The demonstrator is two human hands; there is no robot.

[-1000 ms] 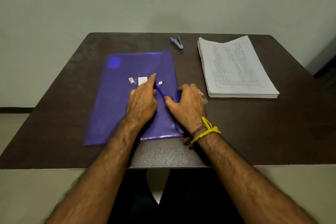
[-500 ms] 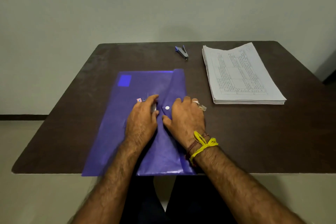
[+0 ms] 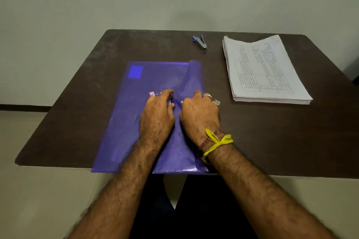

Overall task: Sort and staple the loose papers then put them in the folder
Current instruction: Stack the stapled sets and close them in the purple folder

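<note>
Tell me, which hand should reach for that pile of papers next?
Probably the right hand. The paper stack lies on the table's right side, nearer that hand, while the left hand rests further left on the purple folder. Reaching with the left would mean crossing over the right arm.

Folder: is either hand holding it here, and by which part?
Both hands rest on the purple folder at its flap's snap button: left hand beside it, right hand on the flap. A true grip cannot be told.
</note>
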